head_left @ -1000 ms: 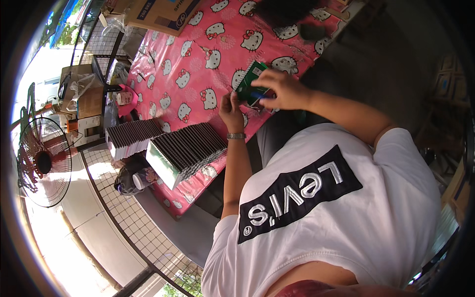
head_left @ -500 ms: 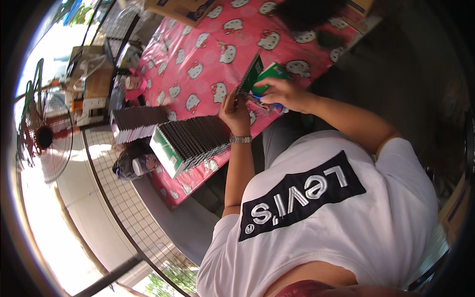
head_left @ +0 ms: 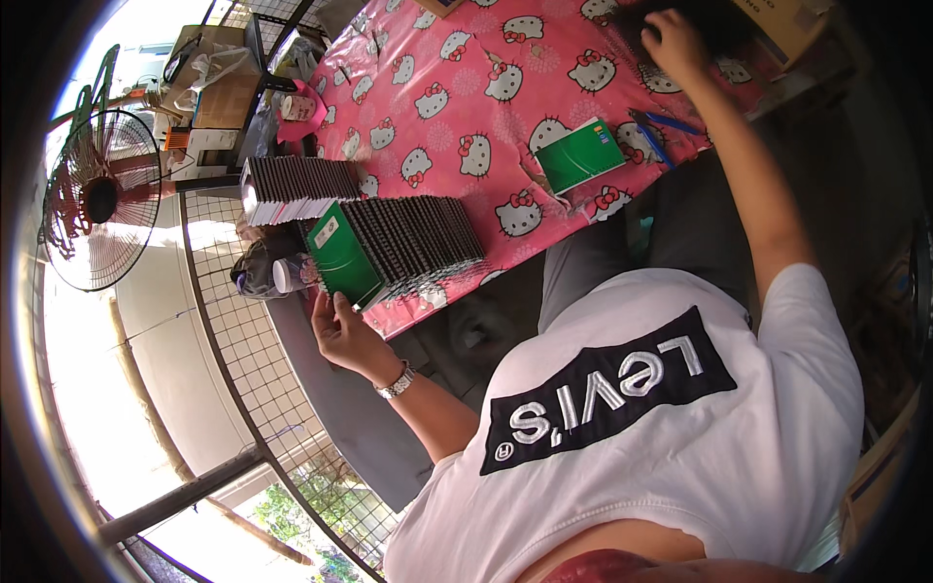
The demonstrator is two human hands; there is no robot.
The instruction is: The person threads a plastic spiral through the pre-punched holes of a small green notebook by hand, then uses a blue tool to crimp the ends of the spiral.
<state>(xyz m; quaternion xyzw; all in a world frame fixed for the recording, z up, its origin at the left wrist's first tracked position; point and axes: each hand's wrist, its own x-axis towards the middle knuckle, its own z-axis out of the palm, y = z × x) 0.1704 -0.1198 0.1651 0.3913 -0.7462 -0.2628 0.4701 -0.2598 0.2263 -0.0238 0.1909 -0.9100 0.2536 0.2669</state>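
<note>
My left hand is at the lower corner of a green-covered spiral notebook, its thumb and fingers apart. That notebook stands at the near-left end of a long row of black-coiled notebooks. At the far right, my right hand reaches over a dark, blurry heap, fingers bent and spread with nothing visible between them. A single green notebook lies flat on the table in front of me. Beside it rests a tool with two blue handles, which looks like pliers.
A pink patterned cloth covers the table. Behind the long row stands a second row of notebooks. A cardboard box is at the far right corner. A standing fan and wire mesh are on the left.
My hands have parted: the left moved to the row's near end, the right to the dark heap. The green notebook and blue-handled tool, previously at my hands, now lie on the table.
</note>
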